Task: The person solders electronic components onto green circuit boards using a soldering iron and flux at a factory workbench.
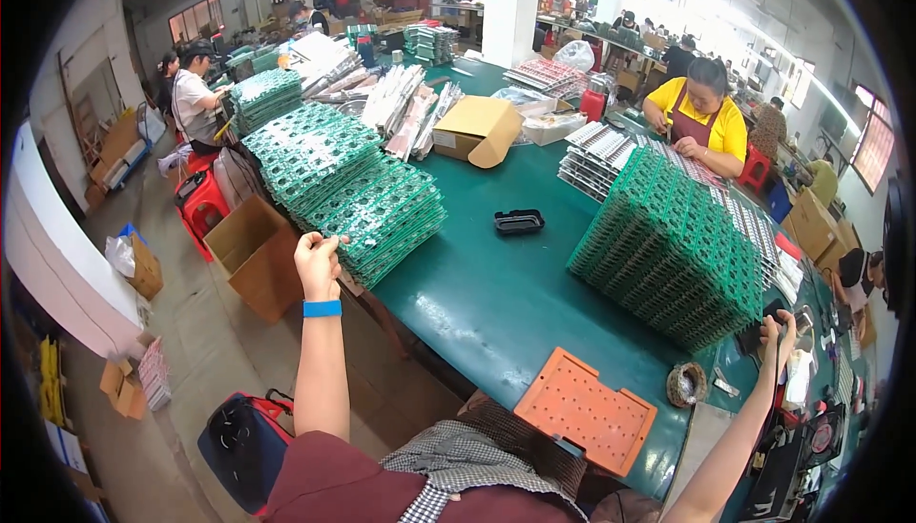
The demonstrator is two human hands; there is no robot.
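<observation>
Head view: curling left fingers (pixel 330 243) beside one green circuit-board stack (pixel 380 216), grip unclear, pinching one thin black cord (pixel 776 370) with right fingers (pixel 786 319).

A tray (pixel 520 227) lies between board stacks (pixel 673 241)

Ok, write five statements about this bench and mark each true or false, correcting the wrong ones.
1. The left hand is at the near edge of a green board stack. True.
2. The blue band is on the right wrist. False: the blue band is on the left wrist.
3. A co-worker in a yellow top sits across the table. True.
4. The orange tray lies beyond the black case. False: the orange tray is nearer the person than the black case.
5. An open cardboard box stands on the table. True.
</observation>
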